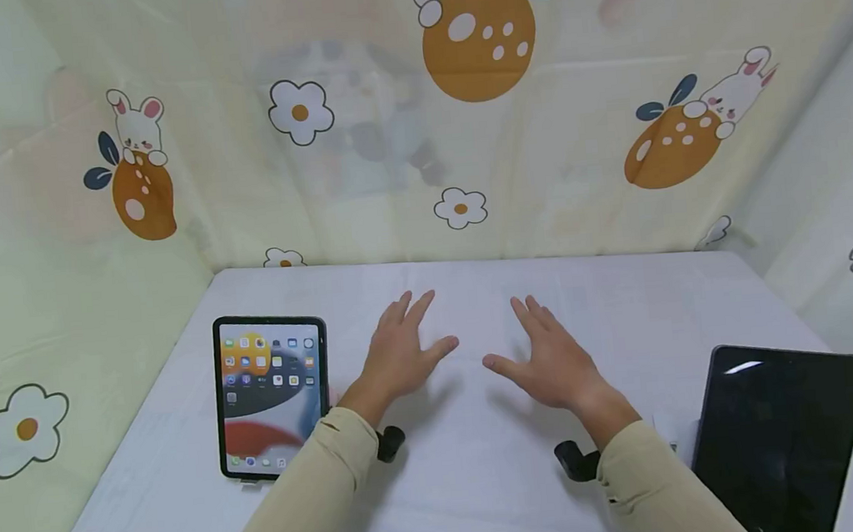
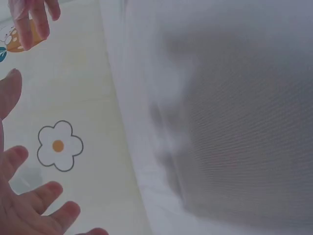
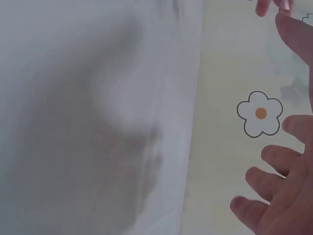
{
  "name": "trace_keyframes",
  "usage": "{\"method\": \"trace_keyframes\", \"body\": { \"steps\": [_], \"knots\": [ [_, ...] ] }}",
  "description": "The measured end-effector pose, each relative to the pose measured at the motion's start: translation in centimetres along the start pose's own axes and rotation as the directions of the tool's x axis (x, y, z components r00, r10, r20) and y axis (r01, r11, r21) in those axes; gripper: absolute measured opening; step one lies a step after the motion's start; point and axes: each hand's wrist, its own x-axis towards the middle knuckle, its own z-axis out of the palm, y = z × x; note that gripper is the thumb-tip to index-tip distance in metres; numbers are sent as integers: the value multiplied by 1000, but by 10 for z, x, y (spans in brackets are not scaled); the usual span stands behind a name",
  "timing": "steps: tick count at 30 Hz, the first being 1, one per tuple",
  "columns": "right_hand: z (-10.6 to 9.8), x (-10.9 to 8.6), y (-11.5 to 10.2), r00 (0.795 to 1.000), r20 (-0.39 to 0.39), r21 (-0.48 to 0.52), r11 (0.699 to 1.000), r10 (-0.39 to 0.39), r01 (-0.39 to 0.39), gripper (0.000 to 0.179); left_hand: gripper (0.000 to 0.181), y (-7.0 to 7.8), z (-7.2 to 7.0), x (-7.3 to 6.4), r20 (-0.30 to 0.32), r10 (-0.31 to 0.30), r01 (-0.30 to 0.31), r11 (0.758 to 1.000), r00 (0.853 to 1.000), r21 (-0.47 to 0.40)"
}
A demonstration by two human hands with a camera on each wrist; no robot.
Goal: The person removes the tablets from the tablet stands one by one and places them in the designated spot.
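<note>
Both hands hover over the middle of a white-covered table (image 1: 482, 495), thumbs pointing toward each other, and neither holds anything. My left hand (image 1: 401, 353) has its fingers spread and extended; a tablet with a lit home screen (image 1: 274, 395) lies just to its left. Across a gap, my right hand (image 1: 554, 360) also has straight fingers, its shadow falling on the cloth below. A dark-screened tablet (image 1: 782, 438) lies to the right, beside the right sleeve. In the wrist views, the left fingers (image 2: 43, 196) and right fingers (image 3: 279, 159) show apart, with bare palms.
A cream curtain (image 1: 373, 162) printed with rabbits, fruit and flowers rises behind the table's far edge and along the left. Another printed curtain (image 1: 825, 176) stands on the right. Small black wrist devices (image 1: 579, 461) hang under both wrists.
</note>
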Motion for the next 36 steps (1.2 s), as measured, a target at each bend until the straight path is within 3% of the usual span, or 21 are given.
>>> {"method": "trace_keyframes", "body": {
  "steps": [12,15,21,30,36],
  "knots": [
    [7,-6,-3,999,-39,224,974,-10,19,95,74,-6,-2,-12,0,2,-2,967,1000,-254],
    [11,-7,-5,999,-38,278,960,-14,24,92,72,-7,-4,-19,18,-5,10,948,1000,-317],
    [15,-13,-9,998,-43,369,928,-42,55,85,67,-7,-9,-33,72,8,27,884,997,-467],
    [17,-21,-15,988,-87,469,870,-124,151,74,54,-8,-16,-49,55,75,-38,866,996,-499],
    [16,-23,-23,979,-109,459,865,-173,203,66,43,-13,-29,-65,34,82,-55,869,996,-492]
  ]
}}
